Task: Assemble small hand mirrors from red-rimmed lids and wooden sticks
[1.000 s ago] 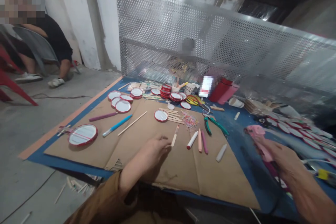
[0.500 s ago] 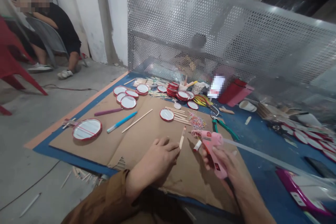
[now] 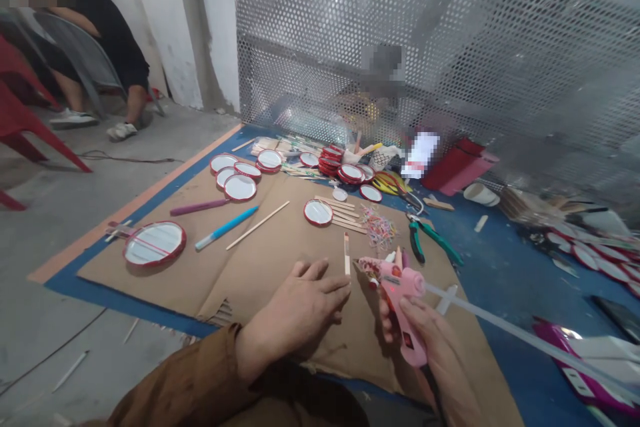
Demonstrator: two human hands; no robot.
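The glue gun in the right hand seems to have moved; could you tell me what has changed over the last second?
The glue gun, gripped in the right hand, has swung in from the right edge over the cardboard, its nozzle now beside the craft stick. The left hand has spread flat, fingers just below the stick. The round mirrors and pliers stayed where they were.
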